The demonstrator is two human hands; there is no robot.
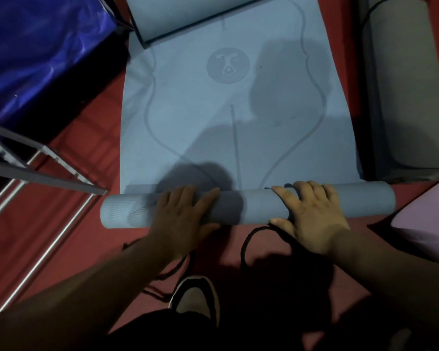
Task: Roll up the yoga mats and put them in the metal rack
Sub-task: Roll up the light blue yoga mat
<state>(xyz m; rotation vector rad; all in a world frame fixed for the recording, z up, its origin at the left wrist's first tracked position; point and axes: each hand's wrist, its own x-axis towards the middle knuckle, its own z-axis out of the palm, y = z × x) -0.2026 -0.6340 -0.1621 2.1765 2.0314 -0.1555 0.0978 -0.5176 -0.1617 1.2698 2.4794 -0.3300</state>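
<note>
A light blue yoga mat [228, 117] lies flat on the red floor, its near end wound into a roll [249, 207] lying crosswise. My left hand [185, 214] presses on the roll left of centre with its fingers spread flat. My right hand [312, 214] rests on the roll right of centre, fingers straight over the top and thumb at the near side. The far end of the mat is curled up [178, 16]. The metal rack [36, 171] stands at the left, with grey bars and silver legs.
A grey rolled mat [406, 84] lies along the right edge of the blue one. A pink mat [426, 224] sits at the lower right. Blue shiny fabric [36, 51] fills the upper left. A black strap [249, 239] and my shoe [195, 297] lie near my knees.
</note>
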